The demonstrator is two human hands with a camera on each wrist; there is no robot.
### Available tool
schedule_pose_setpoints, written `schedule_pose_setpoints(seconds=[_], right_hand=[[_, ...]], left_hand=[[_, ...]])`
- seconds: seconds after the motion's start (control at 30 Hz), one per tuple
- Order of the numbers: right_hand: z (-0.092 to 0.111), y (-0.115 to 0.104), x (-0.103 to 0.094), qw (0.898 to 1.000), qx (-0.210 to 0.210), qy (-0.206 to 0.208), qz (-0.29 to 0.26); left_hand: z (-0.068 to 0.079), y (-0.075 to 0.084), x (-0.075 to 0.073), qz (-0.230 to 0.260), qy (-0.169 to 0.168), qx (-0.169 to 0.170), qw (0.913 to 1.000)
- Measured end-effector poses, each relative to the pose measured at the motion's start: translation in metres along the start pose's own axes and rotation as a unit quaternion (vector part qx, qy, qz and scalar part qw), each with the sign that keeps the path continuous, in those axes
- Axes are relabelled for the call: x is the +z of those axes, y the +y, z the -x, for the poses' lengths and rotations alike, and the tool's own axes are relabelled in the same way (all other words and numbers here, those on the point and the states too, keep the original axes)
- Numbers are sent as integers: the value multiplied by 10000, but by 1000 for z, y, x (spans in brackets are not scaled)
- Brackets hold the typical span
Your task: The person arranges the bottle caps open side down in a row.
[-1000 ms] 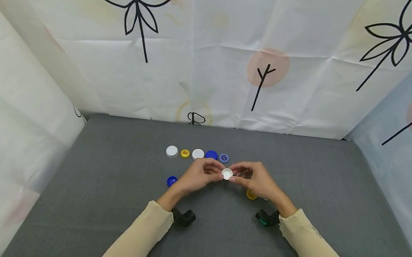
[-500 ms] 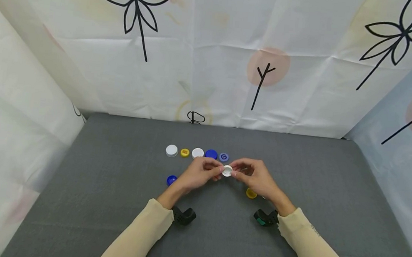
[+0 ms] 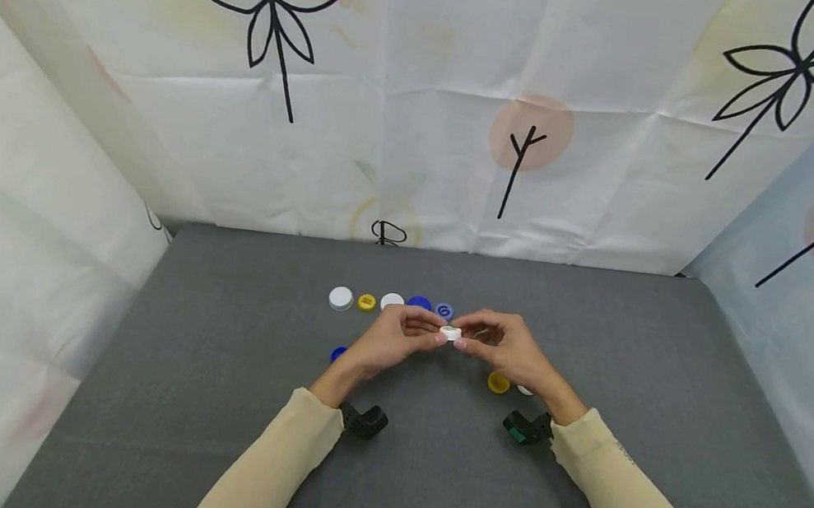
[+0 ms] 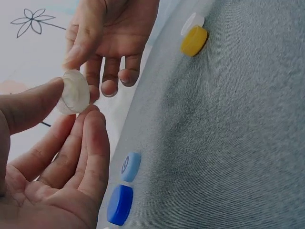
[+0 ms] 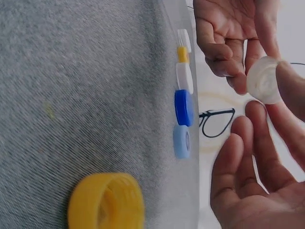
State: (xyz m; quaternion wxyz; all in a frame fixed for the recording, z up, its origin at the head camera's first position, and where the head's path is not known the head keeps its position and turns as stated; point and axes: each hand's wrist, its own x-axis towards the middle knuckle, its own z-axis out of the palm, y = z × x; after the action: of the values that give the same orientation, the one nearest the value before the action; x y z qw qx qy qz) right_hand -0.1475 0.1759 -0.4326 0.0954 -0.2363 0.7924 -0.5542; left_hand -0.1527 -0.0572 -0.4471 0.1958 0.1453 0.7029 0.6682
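Observation:
Between my two hands a small white bottle cap [image 3: 451,333] is held above the table, its side wall facing the head camera. My left hand [image 3: 398,338] pinches it from the left with thumb and fingertips. From the other side, my right hand [image 3: 504,349] grips the same cap between thumb and fingers. In the left wrist view the cap [image 4: 74,92] looks pale and translucent, with the left thumb against it. The right wrist view shows the cap [image 5: 263,81] partly covered by the right thumb.
Behind the hands runs a row of caps: white [image 3: 340,298], yellow [image 3: 367,303], white [image 3: 393,300], blue [image 3: 419,302] and light blue [image 3: 444,312]. Nearer lie a blue cap [image 3: 338,354], partly hidden, a yellow cap [image 3: 499,382] and a white cap [image 3: 525,391] on the grey table [image 3: 213,399].
The white cap has been tilted between the fingers: its hollow faced the head camera earlier, its side does now. Both hands have risen slightly.

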Motion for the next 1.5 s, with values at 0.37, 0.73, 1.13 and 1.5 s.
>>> schedule_pose_setpoints(seconds=[0.37, 0.73, 1.13, 1.5], right_hand=[[-7, 6, -12, 9971, 183, -19, 735], [-27, 12, -18, 9820, 574, 206, 1786], [-43, 22, -20, 9656, 838, 71, 2459], [-47, 22, -18, 9618, 1128, 56, 2493]], left_hand=[[-23, 7, 8, -2311, -4, 1015, 9676], [-54, 11, 15, -4863, 301, 966, 8679], [-72, 0, 21, -5212, 469, 387, 8513], [-73, -2, 24, -5352, 458, 101, 8434]])
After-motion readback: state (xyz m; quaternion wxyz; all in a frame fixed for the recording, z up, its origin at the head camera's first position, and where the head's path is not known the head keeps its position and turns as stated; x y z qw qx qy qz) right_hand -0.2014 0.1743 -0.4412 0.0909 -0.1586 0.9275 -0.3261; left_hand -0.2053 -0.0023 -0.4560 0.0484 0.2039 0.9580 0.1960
